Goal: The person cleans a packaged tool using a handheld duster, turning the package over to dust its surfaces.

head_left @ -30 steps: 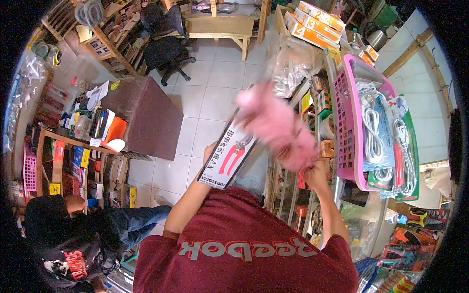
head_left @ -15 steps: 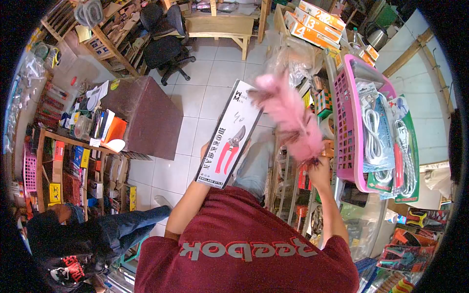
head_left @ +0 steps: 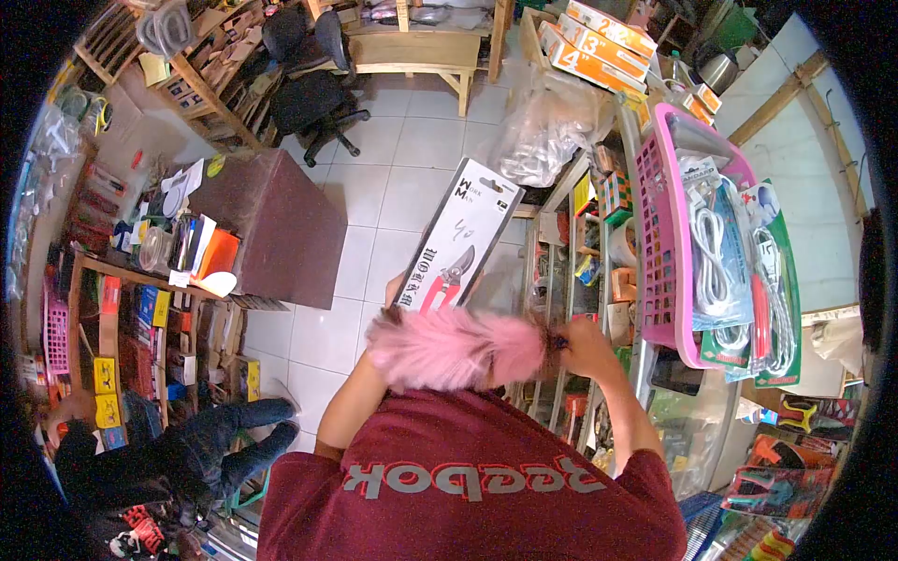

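My left hand (head_left: 392, 288) is closed around a flat boxed pack of pruning shears (head_left: 460, 224), mostly hidden behind it. The pack is white with black edges, a red-handled shears picture and a handwritten "40". My right hand (head_left: 585, 348) grips the dark handle end of a pink feather duster (head_left: 458, 348). The duster's fluffy head lies across the lower part of the pack and in front of my left forearm, covering the pack's bottom end.
To my right, a pink plastic basket (head_left: 666, 234) holds packaged white cables (head_left: 716, 252) on a glass display counter. Orange-and-white boxes (head_left: 599, 51) are stacked behind. A brown desk (head_left: 281, 234) and office chair (head_left: 318, 107) stand left. Another person (head_left: 178, 449) is at lower left.
The duster has swung left and down from beside the pack onto its lower part. My right hand has moved slightly left. The person at lower left has shifted their legs.
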The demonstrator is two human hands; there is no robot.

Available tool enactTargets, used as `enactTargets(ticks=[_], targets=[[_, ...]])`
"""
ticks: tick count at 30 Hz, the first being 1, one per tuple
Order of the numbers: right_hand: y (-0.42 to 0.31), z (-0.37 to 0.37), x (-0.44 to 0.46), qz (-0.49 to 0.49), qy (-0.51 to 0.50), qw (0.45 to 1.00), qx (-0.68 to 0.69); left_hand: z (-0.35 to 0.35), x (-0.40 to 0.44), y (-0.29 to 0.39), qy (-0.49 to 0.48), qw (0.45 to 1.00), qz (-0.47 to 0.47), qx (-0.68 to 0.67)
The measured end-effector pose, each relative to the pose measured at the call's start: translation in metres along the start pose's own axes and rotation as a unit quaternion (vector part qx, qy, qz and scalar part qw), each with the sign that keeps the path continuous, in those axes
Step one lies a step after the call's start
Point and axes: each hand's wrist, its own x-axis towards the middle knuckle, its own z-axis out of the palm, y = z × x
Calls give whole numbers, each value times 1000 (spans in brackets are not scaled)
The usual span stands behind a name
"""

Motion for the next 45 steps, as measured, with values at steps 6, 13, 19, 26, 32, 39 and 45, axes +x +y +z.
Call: enactTargets(ticks=[6,13,19,26,32,39,45], targets=[[-1,-11,5,91,212,923,308,4,0,1,5,1000,-2,-1],[6,-15,-3,127,10,989,79,-5,-3,0,22,1000,-9,8],[31,36,16,38,214,928,302,10,-1,2,25,1000,13,-8],[9,-11,5,171,193,923,286,10,-10,7,37,998,40,19],[18,-6,-7,82,-23,996,-6,-27,-2,2,-20,994,66,86],[10,-10,-4,144,146,931,302,74,-35,24,11,988,0,-154],[40,7,-6,141,33,988,46,-39,-3,5,-21,992,72,99]])
